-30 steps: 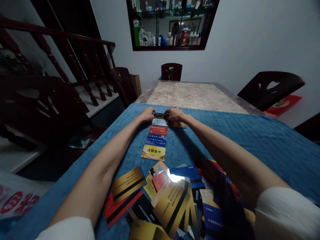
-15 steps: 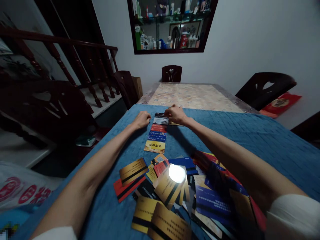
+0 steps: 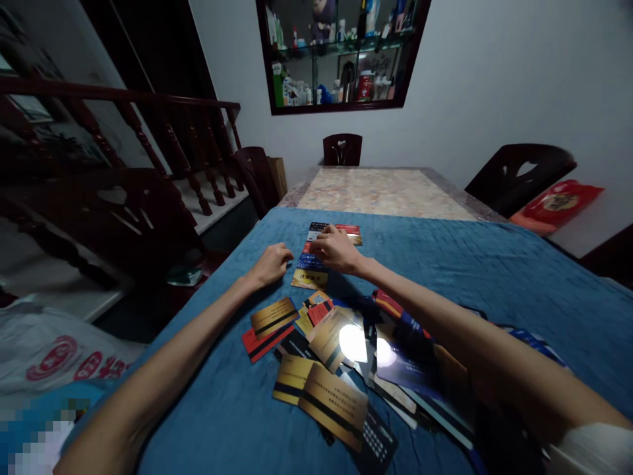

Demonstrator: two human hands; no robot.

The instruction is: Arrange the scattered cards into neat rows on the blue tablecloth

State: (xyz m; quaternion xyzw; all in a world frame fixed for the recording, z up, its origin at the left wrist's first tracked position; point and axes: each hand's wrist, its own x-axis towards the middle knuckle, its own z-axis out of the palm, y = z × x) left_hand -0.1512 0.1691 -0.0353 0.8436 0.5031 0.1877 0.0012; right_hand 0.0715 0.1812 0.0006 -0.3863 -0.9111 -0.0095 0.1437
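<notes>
A column of overlapping plastic cards lies on the blue cloth, a yellow-gold card (image 3: 309, 279) nearest me, then blue, red, grey and black ones beyond. My right hand (image 3: 337, 251) reaches over the column, fingers bent down onto its blue and red cards with the tips a little apart; no held card shows. Past its knuckles a red card (image 3: 353, 234) lies to the right of the black end. My left hand (image 3: 271, 264) rests on the cloth just left of the column, its fingers loosely curled with nothing visible in them.
A loose heap of cards spreads nearer me, with gold cards (image 3: 333, 406) in front and a red card (image 3: 264, 343) on the left. Blue cloth (image 3: 222, 396) covers the near table; its patterned top (image 3: 380, 191) shows beyond. Dark chairs (image 3: 342, 150) stand around it.
My right hand has drawn back toward me and slightly left, uncovering a red card at the far end. My left hand has slid a little nearer. The view has shifted slightly.
</notes>
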